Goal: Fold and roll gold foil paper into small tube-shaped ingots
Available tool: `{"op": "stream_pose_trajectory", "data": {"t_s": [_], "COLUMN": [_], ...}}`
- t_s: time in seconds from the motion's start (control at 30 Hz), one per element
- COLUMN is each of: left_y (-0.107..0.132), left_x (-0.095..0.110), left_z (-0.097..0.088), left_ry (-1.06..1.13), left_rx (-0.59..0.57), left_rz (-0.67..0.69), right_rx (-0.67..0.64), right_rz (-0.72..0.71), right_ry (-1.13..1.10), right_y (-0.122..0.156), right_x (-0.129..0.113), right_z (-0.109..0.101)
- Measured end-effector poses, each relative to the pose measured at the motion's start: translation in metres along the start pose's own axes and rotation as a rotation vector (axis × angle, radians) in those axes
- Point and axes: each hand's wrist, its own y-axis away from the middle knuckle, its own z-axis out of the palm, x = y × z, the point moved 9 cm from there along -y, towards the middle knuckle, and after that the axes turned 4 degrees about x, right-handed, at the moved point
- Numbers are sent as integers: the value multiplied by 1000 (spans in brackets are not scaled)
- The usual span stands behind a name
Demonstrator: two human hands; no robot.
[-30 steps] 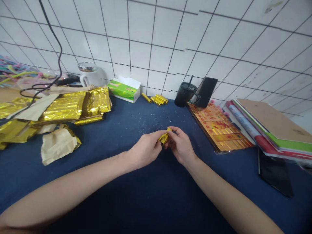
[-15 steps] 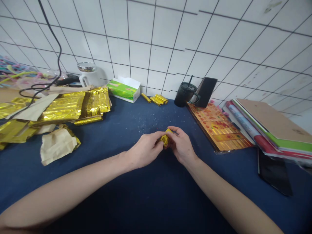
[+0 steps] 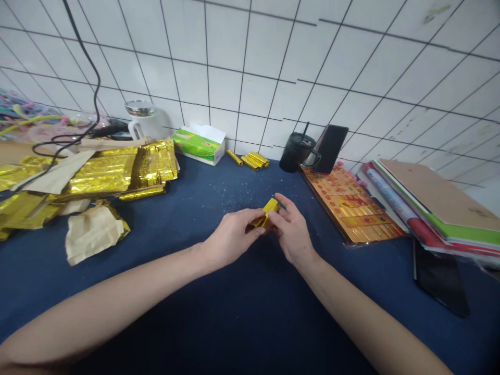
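Note:
A small folded piece of gold foil paper (image 3: 271, 206) is held between my two hands over the middle of the dark blue table. My left hand (image 3: 234, 234) pinches its near left end between thumb and fingers. On the other side, my right hand (image 3: 291, 229) grips it with the thumb on its face, and the index finger sticks up beside its far end. Several small gold foil rolls (image 3: 255, 160) lie beyond my hands near the wall. To the left is a stack of gold foil paper sheets (image 3: 105, 172), with a crumpled piece of paper (image 3: 94, 232) in front of it.
A green tissue pack (image 3: 200, 144) and a white mug (image 3: 144, 122) stand at the back left, near a black cable (image 3: 96, 78). At the right are a black cup (image 3: 297, 151), an upright phone (image 3: 331, 147), orange-gold printed packets (image 3: 351, 205), notebooks (image 3: 441, 192) and a dark flat object (image 3: 439, 278).
More of the folded gold foil paper now shows between my hands, its far end pointing up and right. My right index finger has lifted away from it, and the thumb has shifted.

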Motion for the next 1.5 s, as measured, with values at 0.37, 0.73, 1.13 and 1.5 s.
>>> {"op": "stream_pose_trajectory", "data": {"t_s": [0.37, 0.73, 1.13, 1.5], "left_y": [-5, -13, -10, -3], "left_x": [3, 6, 9, 11], "left_z": [-17, -31, -32, -60], "left_ry": [96, 91, 130, 49], "left_rx": [92, -9, 65, 437], "left_rz": [19, 21, 6, 59], "right_rx": [-16, -59, -58, -14], "right_rz": [-224, 26, 103, 154], "right_ry": [154, -40, -107, -171], "right_y": [0, -9, -5, -5], "right_x": [-26, -26, -14, -5], "right_z": [-3, -9, -4, -7]}}
